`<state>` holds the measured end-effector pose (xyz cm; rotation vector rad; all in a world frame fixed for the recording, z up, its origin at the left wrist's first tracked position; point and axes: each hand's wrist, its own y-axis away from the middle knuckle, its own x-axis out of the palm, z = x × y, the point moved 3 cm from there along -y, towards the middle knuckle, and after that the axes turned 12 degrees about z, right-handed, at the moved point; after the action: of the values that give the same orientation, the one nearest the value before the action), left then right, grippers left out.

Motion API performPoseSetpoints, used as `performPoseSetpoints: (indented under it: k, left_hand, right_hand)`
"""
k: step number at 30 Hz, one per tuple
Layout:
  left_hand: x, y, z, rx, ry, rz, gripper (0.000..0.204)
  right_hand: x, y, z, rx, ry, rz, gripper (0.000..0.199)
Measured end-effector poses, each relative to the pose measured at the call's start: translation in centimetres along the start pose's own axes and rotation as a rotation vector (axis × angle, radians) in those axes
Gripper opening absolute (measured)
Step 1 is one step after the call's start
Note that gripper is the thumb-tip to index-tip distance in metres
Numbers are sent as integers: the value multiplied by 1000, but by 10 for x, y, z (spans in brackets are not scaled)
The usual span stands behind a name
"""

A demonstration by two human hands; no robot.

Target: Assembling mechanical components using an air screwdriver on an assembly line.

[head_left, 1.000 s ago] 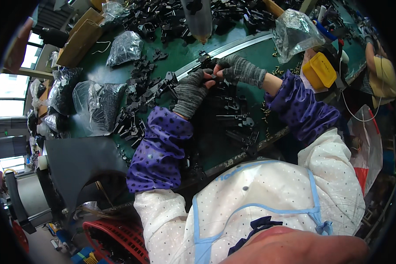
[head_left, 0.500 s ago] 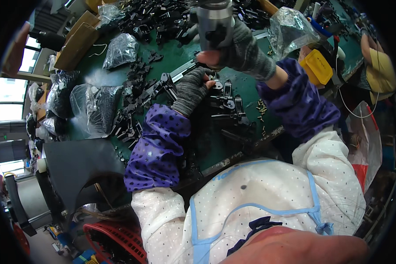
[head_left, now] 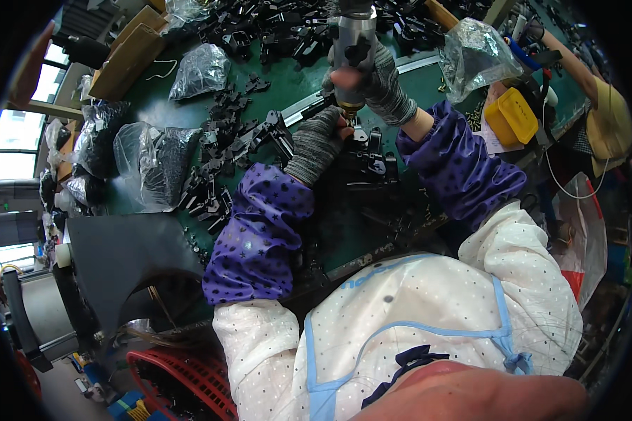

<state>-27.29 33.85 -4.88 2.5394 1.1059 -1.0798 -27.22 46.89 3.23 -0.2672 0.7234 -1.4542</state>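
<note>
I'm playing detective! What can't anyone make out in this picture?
In the head view:
Silver tool: top cut off by the upper edge.
Right hand: partly hidden behind the tool.
Underneath the left hand: the hand blocks it.
Brassy bits by the yellow box: too small to tell shapes.

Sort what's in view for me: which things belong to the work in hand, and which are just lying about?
In the work:
- silver cylindrical driver, gripped by the right hand
- small metal part by the left hand's fingertips

Apparently just lying about:
- yellow plastic tub
- crumpled clear bag
- cardboard box
</note>
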Motion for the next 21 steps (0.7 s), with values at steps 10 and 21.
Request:
performPoseSetpoints:
  k: [10,21]
  left_hand:
    - [-2,3,-4,65,44,-32,18]
    - [4,-1,-1,55,20,-49,27]
  right_hand:
    - [-3,10,8,80,-243,-138,47]
    - [6,-10,-8,190,-606,124,43]
